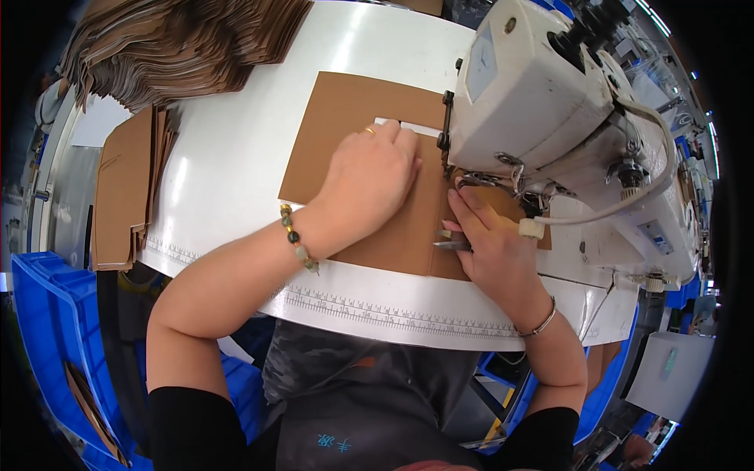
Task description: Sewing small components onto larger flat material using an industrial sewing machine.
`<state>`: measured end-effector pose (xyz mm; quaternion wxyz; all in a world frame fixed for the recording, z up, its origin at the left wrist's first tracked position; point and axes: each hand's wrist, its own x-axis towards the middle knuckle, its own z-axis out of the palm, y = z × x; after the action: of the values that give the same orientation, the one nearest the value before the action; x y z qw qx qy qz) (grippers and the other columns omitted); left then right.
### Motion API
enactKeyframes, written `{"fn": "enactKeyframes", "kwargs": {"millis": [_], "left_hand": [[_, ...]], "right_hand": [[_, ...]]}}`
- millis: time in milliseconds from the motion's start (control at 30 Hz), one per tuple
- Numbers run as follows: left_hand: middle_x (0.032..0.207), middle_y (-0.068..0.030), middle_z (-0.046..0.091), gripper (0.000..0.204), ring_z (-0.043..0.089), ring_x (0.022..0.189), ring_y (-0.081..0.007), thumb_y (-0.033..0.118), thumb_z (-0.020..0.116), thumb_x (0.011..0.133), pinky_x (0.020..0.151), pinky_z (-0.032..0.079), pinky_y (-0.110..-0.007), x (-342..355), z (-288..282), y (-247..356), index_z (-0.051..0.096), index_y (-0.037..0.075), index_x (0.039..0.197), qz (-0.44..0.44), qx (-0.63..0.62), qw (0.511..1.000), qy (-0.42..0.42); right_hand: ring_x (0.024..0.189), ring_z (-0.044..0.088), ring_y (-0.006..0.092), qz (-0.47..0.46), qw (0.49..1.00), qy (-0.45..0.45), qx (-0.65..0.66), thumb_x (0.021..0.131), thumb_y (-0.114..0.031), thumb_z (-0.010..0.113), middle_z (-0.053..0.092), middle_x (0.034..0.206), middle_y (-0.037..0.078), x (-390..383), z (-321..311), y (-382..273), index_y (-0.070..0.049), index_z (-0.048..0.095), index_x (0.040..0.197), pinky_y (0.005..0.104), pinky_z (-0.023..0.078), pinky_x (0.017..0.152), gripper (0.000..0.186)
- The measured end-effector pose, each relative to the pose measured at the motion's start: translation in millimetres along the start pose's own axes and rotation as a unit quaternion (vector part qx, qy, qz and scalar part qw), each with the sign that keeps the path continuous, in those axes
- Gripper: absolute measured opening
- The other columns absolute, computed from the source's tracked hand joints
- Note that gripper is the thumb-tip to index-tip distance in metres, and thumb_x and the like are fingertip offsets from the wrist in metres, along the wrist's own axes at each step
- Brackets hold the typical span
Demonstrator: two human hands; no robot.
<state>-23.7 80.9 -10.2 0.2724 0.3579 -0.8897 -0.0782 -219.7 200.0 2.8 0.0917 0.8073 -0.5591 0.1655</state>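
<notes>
A flat brown panel (377,247) lies on the white sewing table, its right part under the head of a white sewing machine (518,94). A lengthwise crease or seam line runs down it, and a narrow white strip (420,128) shows near its far edge. My left hand (369,177) rests on the panel with bent fingers pressed together, fingertips at that strip; what they pinch is partly hidden. Close by the needle area, my right hand (496,243) has two fingers stretched onto the panel. Small metal thread snips (452,240) stick out from that hand's grip, pointing left.
A tall stack of brown panels (181,47) stands at the far left, with a smaller bundle (126,188) nearer me. A printed ruler (377,315) follows the table's curved front edge. Blue bins (59,337) sit below at left. The machine's cable (628,208) loops at right.
</notes>
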Motion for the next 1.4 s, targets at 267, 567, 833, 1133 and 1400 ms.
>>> {"fn": "enactKeyframes", "kwargs": {"millis": [267, 567, 833, 1133, 1400], "left_hand": [[0.109, -0.0065, 0.065, 0.018, 0.062, 0.099, -0.0276, 0.017, 0.071, 0.09, 0.086, 0.049, -0.039, -7, -23, 5, 0.064, 0.007, 0.102, 0.116, 0.021, 0.993, -0.001], [0.15, -0.0141, 0.053, 0.068, 0.051, 0.138, -0.0317, 0.045, 0.072, 0.087, 0.109, 0.045, -0.041, -33, -32, 23, 0.054, -0.002, 0.133, 0.124, 0.031, 0.983, -0.129], [0.149, -0.014, 0.053, 0.088, 0.05, 0.138, -0.032, 0.058, 0.066, 0.086, 0.113, 0.043, -0.039, -28, -28, 21, 0.047, -0.003, 0.146, 0.105, 0.054, 0.985, -0.123], [0.137, -0.0104, 0.057, 0.085, 0.05, 0.133, -0.0299, 0.057, 0.069, 0.086, 0.113, 0.042, -0.037, -27, -24, 14, 0.053, -0.004, 0.143, 0.098, 0.035, 0.985, -0.138], [0.128, -0.0118, 0.058, 0.084, 0.05, 0.13, -0.0292, 0.059, 0.068, 0.086, 0.11, 0.043, -0.039, -24, -13, 18, 0.055, -0.005, 0.14, 0.114, 0.043, 0.986, -0.114]], "right_hand": [[0.084, 0.075, 0.0207, 0.011, 1.0, 0.003, -0.009, 0.086, -0.02, 0.078, 0.073, 0.123, 0.005, 0, -3, -2, -0.006, 0.073, 0.12, 0.0319, 0.059, 0.062, 0.037], [0.084, 0.075, 0.0213, 0.005, 1.0, 0.004, 0.003, 0.084, -0.021, 0.079, 0.073, 0.123, 0.006, 0, -3, 1, -0.007, 0.073, 0.119, 0.0319, 0.059, 0.062, 0.039], [0.086, 0.075, 0.0188, 0.011, 1.0, 0.002, 0.001, 0.081, -0.023, 0.082, 0.072, 0.126, 0.0, -3, 2, 7, -0.011, 0.073, 0.122, 0.0311, 0.058, 0.062, 0.044], [0.08, 0.073, 0.0258, 0.0, 0.999, 0.003, -0.051, 0.085, -0.016, 0.078, 0.075, 0.106, 0.008, -17, -52, 16, -0.007, 0.073, 0.11, 0.0333, 0.057, 0.065, 0.027], [0.075, 0.062, 0.0122, 0.247, 0.805, 0.489, -0.227, 0.106, -0.023, 0.057, 0.078, 0.106, 0.009, -118, -235, 207, 0.002, 0.075, 0.115, 0.0257, 0.046, 0.065, 0.032]]}}
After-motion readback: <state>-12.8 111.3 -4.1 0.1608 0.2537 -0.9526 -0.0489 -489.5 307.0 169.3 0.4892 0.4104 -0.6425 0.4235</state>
